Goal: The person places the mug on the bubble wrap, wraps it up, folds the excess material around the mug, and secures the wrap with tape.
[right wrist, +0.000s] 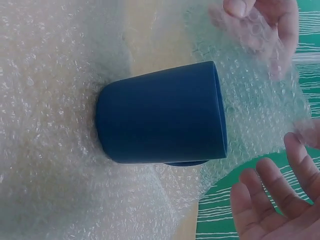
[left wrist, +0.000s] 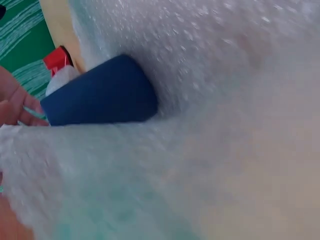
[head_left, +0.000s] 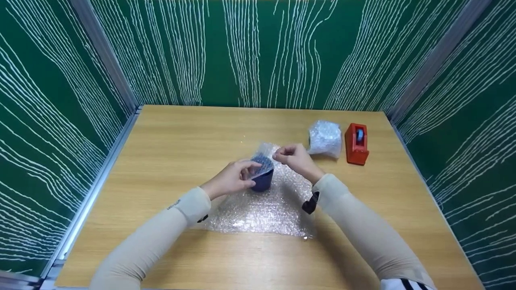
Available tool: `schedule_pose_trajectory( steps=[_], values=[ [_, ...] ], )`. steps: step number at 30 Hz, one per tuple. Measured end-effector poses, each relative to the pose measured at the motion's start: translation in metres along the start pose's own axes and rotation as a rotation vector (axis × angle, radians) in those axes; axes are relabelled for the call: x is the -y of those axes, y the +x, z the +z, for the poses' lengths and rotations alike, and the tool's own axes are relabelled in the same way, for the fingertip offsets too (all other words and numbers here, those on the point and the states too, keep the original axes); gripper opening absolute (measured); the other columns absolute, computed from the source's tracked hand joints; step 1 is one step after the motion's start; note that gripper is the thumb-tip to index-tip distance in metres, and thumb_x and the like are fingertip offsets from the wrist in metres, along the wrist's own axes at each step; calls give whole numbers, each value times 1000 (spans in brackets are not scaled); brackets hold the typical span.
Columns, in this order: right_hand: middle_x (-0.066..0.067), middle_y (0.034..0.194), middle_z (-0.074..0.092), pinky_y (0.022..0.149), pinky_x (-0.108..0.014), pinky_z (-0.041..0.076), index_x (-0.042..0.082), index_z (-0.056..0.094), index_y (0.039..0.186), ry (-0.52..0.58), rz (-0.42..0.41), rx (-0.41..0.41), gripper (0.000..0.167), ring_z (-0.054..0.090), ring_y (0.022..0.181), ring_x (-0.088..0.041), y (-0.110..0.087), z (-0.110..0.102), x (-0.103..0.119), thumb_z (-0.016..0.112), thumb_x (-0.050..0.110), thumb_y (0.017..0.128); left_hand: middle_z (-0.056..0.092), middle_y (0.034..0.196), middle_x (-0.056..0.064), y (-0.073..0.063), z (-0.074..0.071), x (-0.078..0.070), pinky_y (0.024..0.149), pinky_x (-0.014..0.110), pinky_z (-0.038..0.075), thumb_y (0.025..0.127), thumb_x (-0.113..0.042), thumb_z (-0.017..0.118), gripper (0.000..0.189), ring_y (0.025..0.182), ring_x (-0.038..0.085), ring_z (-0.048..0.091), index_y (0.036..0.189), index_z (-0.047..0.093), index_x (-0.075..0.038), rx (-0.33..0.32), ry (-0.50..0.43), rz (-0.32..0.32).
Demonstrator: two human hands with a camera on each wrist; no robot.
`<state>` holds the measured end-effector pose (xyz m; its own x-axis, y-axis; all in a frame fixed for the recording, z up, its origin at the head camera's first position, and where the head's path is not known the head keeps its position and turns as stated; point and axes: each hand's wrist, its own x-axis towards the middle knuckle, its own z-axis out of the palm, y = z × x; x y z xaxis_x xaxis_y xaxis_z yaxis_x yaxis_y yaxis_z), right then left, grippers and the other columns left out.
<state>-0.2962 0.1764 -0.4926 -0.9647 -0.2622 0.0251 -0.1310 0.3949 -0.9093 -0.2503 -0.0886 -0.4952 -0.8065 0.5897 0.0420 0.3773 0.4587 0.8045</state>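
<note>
A dark blue mug stands upright on a sheet of bubble wrap; a bit of its handle shows at the side in the right wrist view. One end of the sheet is lifted and passes over the mug's rim. My left hand pinches that raised end at the mug's left, thumb against the wrap. To the mug's upper right, my right hand pinches the other corner between thumb and index finger, while its remaining fingers stay spread apart.
Behind my right hand sits a bubble-wrapped bundle, and beside it a red tape dispenser with a roll in it. The wooden table is bounded by green panels with white lines at the back and sides.
</note>
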Motion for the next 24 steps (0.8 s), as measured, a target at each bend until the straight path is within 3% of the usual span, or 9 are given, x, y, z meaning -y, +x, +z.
schedule_pose_trajectory(
  steps=[6, 13, 19, 24],
  values=[
    [10, 83, 72, 72, -21, 50, 9, 79, 83, -5, 0, -29, 13, 62, 80, -8, 0, 1, -4, 75, 11, 96, 66, 110, 16, -15, -19, 13, 78, 26, 51, 91, -6, 85, 45, 86, 18, 58, 132, 67, 0, -6, 72, -26],
    [11, 81, 70, 71, -22, 51, 9, 78, 83, -6, 22, -42, 14, 62, 75, -9, 0, -1, -11, 76, 14, 96, 56, 83, -3, -35, -30, 24, 72, 26, 47, 89, -10, 84, 23, 75, 11, 50, 102, 66, -6, 84, 175, -45],
    [11, 83, 72, 72, -21, 52, 11, 78, 81, 11, 30, -40, 15, 63, 76, -8, 0, -1, -16, 76, 10, 96, 48, 75, -7, -45, -28, 34, 66, 21, 43, 90, 6, 69, 24, 70, 9, 46, 85, 54, -12, 187, 114, -29],
    [9, 84, 73, 72, -20, 52, 3, 78, 82, 11, 14, -38, 15, 64, 78, -7, -1, 1, -21, 76, 8, 95, 46, 76, -7, -46, -24, 38, 67, 21, 42, 88, 9, 68, 30, 72, 9, 46, 83, 49, -14, 245, 60, -18]
  ],
)
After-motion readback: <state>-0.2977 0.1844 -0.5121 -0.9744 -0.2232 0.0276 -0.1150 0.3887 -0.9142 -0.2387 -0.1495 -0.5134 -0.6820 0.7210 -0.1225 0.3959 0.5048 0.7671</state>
